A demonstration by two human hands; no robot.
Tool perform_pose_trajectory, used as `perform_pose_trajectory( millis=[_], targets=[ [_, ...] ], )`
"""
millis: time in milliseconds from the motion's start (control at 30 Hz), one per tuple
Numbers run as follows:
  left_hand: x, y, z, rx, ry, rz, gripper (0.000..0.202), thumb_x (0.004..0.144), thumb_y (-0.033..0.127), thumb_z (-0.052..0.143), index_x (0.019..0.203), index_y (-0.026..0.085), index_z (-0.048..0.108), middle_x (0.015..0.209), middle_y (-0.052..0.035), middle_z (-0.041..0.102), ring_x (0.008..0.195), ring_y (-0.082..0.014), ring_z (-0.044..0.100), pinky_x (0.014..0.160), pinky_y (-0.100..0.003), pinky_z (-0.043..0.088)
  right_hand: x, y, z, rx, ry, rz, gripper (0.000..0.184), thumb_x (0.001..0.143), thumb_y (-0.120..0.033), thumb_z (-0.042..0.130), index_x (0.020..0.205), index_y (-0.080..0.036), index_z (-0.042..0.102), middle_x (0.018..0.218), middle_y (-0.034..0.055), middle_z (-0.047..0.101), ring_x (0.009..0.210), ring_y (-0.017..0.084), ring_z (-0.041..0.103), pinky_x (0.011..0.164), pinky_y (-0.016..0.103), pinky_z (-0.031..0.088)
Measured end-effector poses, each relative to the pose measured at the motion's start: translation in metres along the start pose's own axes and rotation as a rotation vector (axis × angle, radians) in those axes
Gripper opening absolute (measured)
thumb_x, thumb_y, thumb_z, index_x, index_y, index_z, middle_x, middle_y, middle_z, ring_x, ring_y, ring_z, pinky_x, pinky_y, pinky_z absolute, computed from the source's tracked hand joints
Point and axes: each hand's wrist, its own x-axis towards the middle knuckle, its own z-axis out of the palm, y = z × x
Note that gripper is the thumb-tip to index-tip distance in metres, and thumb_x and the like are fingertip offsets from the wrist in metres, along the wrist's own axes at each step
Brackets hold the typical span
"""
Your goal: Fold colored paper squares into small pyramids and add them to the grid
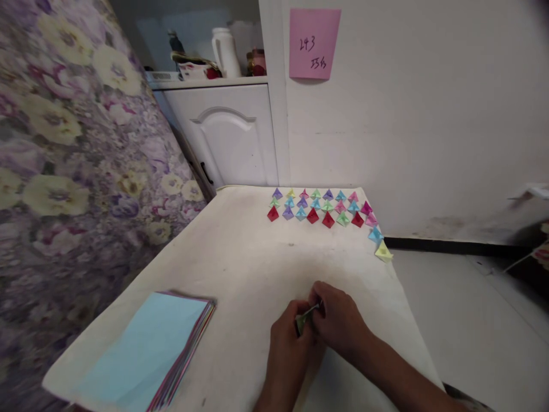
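Near the front of the cream-covered table, my left hand (289, 335) and my right hand (341, 315) meet around a small folded green paper (302, 321). The left fingers are closed on its near side, while the right fingertips pinch its upper right edge. Much of the paper is hidden by the fingers, so its full shape cannot be made out. Beyond the hands, several small folded paper pieces (313, 216) in red, purple, blue, green, pink and yellow stand in rows at the far edge. A yellow folded piece (383, 252) ends the line along the right edge.
A stack of coloured paper with a light blue sheet (150, 343) on top lies at the left of the table (240, 269). A floral curtain (77, 189) hangs along the left. Behind stand a white cabinet (231, 137) and a wall with a pink note (314, 43).
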Motion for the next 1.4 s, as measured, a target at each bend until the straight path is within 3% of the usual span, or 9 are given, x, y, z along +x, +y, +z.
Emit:
perform_pose_trajectory(
  millis=[267, 700, 1067, 1200, 1400],
  targets=[
    [-0.001, 0.001, 0.001, -0.038, 0.013, 0.002, 0.016, 0.074, 0.023, 0.056, 0.088, 0.02, 0.063, 0.086, -0.0061, 0.071, 0.075, -0.0213, 0.063, 0.066, -0.028, 0.044, -0.002, -0.002, 0.003, -0.024, 0.023, 0.016, 0.021, 0.06, -0.005, 0.045, 0.074, -0.019, 0.046, 0.071, -0.001, 0.056, 0.064, 0.012, 0.047, 0.057, 0.023, 0.025],
    [0.001, -0.012, 0.008, -0.15, 0.048, 0.052, 0.033, 0.07, 0.011, 0.054, 0.1, 0.02, 0.064, 0.099, -0.0086, 0.069, 0.092, -0.0239, 0.061, 0.081, -0.032, 0.044, -0.001, 0.0, 0.003, 0.02, 0.026, -0.006, 0.024, 0.06, -0.002, 0.041, 0.077, -0.02, 0.044, 0.072, -0.0008, 0.056, 0.064, 0.013, 0.05, 0.058, 0.023, 0.028],
    [0.0, -0.017, 0.011, -0.192, -0.033, 0.048, 0.042, 0.069, 0.008, 0.054, 0.108, 0.02, 0.062, 0.107, -0.0096, 0.066, 0.098, -0.0253, 0.059, 0.085, -0.033, 0.043, -0.003, 0.002, 0.005, 0.046, 0.001, -0.013, 0.026, 0.06, -0.002, 0.041, 0.079, -0.02, 0.044, 0.074, 0.0002, 0.057, 0.067, 0.013, 0.051, 0.06, 0.022, 0.031],
    [0.005, -0.015, 0.002, -0.142, -0.098, 0.009, 0.035, 0.073, 0.016, 0.055, 0.107, 0.018, 0.063, 0.108, -0.01, 0.067, 0.1, -0.0265, 0.059, 0.087, -0.034, 0.042, -0.002, 0.013, 0.004, 0.043, -0.029, -0.046, 0.026, 0.062, -0.002, 0.043, 0.081, -0.019, 0.047, 0.077, 0.0006, 0.058, 0.07, 0.013, 0.052, 0.062, 0.022, 0.032],
    [0.008, -0.019, -0.008, 0.1, -0.02, 0.103, 0.027, 0.083, 0.031, 0.046, 0.097, 0.021, 0.068, 0.095, -0.0073, 0.07, 0.086, -0.0238, 0.062, 0.077, -0.032, 0.043, 0.001, 0.021, -0.001, -0.071, -0.082, -0.131, 0.032, 0.068, -0.003, 0.041, 0.093, -0.017, 0.054, 0.085, 0.0041, 0.061, 0.078, 0.016, 0.055, 0.068, 0.024, 0.035]
  ],
)
